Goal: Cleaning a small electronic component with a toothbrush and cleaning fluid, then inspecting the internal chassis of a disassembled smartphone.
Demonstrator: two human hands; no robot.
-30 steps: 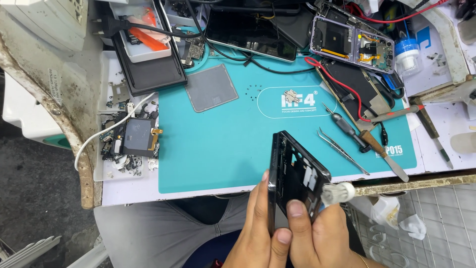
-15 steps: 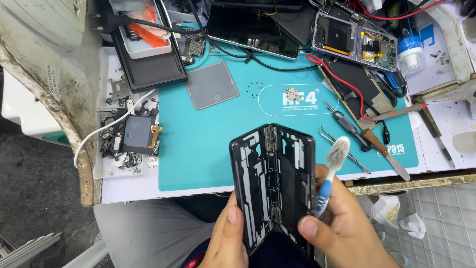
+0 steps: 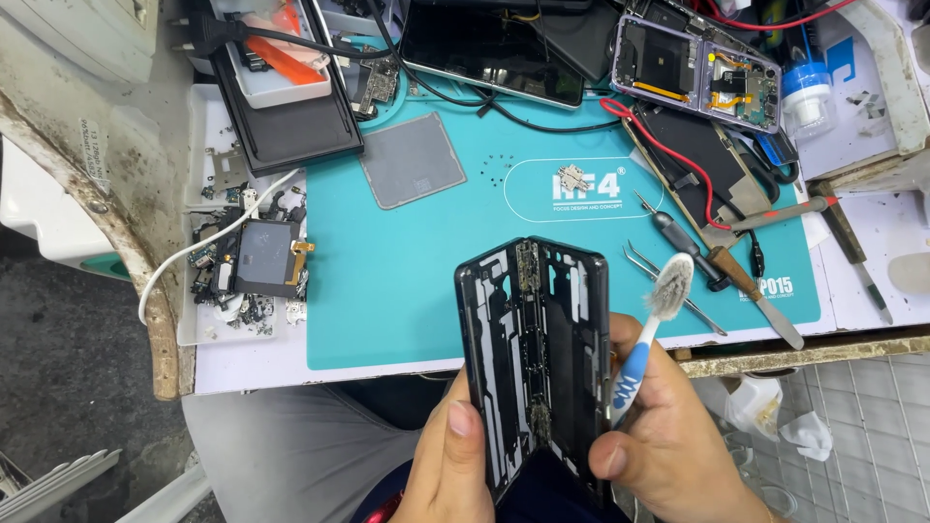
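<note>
A teal work mat (image 3: 407, 281) is spread over the bench, and just in front of its near edge a black folding phone frame (image 3: 538, 358) is held opened out, upright and slightly tilted, between the two hands. The frame's lower left edge is gripped by the left hand (image 3: 450, 465), whose thumb is laid flat across the inner face. The right side of the frame is supported by the right hand (image 3: 668, 441), by which a blue-handled toothbrush (image 3: 644, 334) is also pinched between thumb and fingers; its worn bristle head is pointed up and away, just beside the frame's upper right edge. Tweezers (image 3: 673, 286) and a screwdriver (image 3: 678, 237) are left on the mat beyond the brush.
</note>
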